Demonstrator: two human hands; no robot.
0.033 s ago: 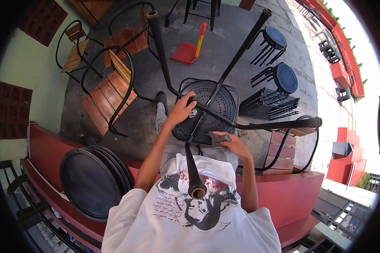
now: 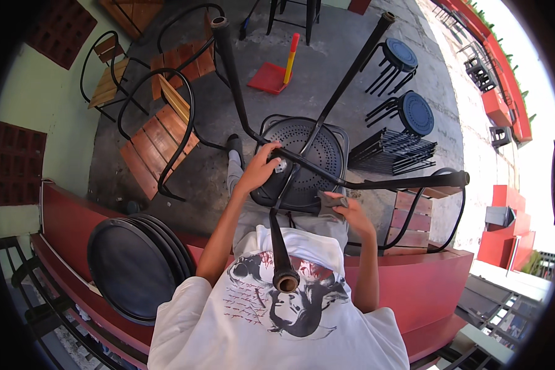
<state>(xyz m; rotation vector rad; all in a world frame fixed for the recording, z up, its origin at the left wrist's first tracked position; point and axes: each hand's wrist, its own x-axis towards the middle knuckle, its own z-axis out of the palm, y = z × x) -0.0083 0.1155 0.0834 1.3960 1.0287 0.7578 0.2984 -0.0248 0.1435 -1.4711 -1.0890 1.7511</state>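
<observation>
The leg frame (image 2: 311,166) hides strips of the round seat (image 2: 328,151), the left hand (image 2: 259,171) part of its left edge. The right hand (image 2: 353,216) covers some grey cloth (image 2: 328,206); the tall stool (image 2: 271,21) is cut off above.

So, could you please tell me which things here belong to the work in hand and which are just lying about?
In use:
- four-legged black metal frame, left hand on it
- grey cloth, in right hand
- perforated black seat beneath

Lying about:
- red dustpan
- round-topped stools
- wooden-slat chairs
- stacked black discs
</observation>
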